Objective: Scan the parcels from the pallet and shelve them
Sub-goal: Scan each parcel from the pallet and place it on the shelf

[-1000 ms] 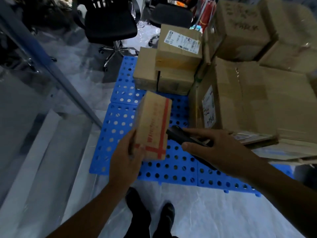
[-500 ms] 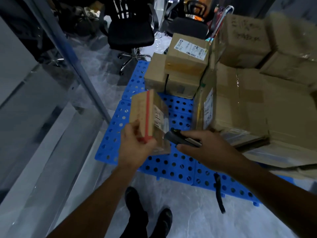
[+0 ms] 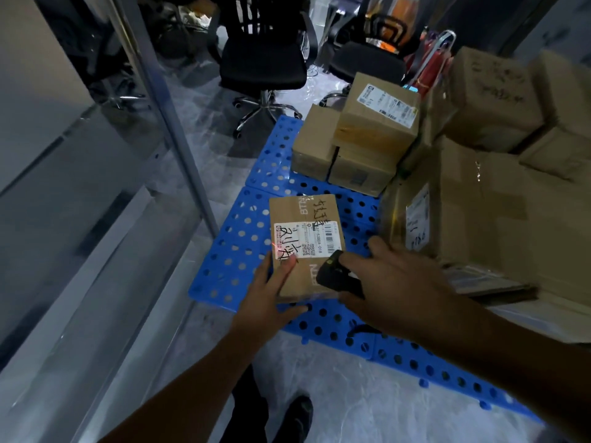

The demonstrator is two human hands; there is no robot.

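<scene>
A small brown parcel (image 3: 303, 215) is held flat, label side up, above the blue perforated pallet (image 3: 243, 238). My left hand (image 3: 267, 298) grips its near left corner, thumb on the white label. My right hand (image 3: 393, 289) holds a black barcode scanner (image 3: 335, 273) just right of the parcel, aimed at the label; a red scan light shows on the label's left edge. More brown parcels (image 3: 361, 139) are stacked at the pallet's far side, with a large pile of boxes (image 3: 499, 187) to the right.
A grey metal shelf (image 3: 80, 251) with an upright post (image 3: 169, 116) runs along the left. Two black office chairs (image 3: 265, 62) stand behind the pallet. My feet (image 3: 297, 410) are on the plastic-covered floor at the pallet's near edge.
My left hand has turned the parcel from upright on its edge to flat, so the label faces up. The scanner has come to the label's right side, and its red light now falls on the label.
</scene>
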